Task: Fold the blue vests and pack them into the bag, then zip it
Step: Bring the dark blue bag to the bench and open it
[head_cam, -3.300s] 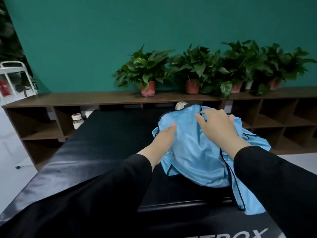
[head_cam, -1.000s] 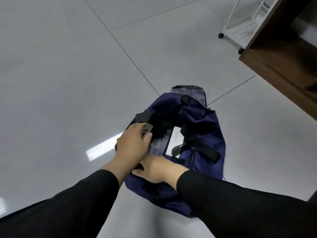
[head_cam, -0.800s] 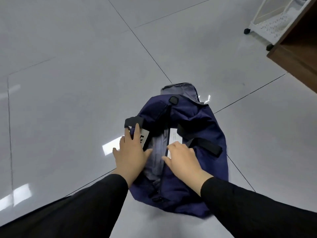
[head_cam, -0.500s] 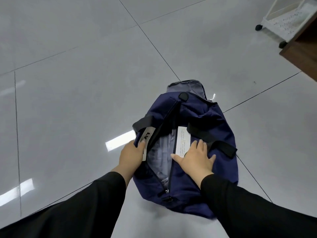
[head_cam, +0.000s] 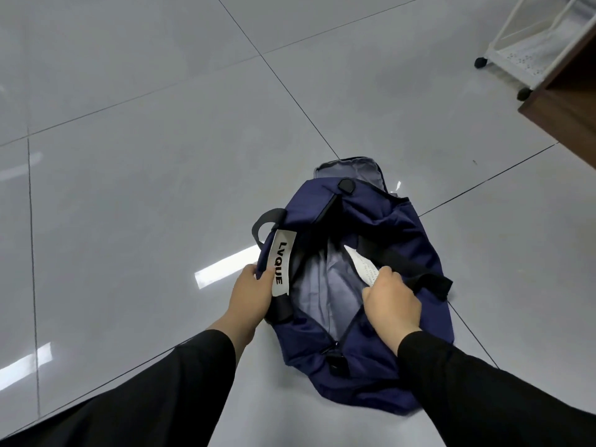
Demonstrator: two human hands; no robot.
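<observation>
A navy blue duffel bag (head_cam: 400, 227) lies on the grey tiled floor, its top zip undone and the grey lining (head_cam: 325, 285) showing. My left hand (head_cam: 251, 293) grips the bag's left edge by the black strap with the white LVQUE label (head_cam: 282, 262). My right hand (head_cam: 392, 301) grips the right edge of the opening beside a white paper tag (head_cam: 361, 266). The two hands hold the mouth spread apart. No blue vest is in view.
A white wheeled rack (head_cam: 529, 43) stands at the top right. A dark brown wooden shelf corner (head_cam: 567, 104) juts in beside it. Glossy grey floor tiles (head_cam: 145, 156) surround the bag.
The view swung from the blue vest on the black table down to the bag on the floor. In the last second both hands moved to the opening's edges and pulled it wider.
</observation>
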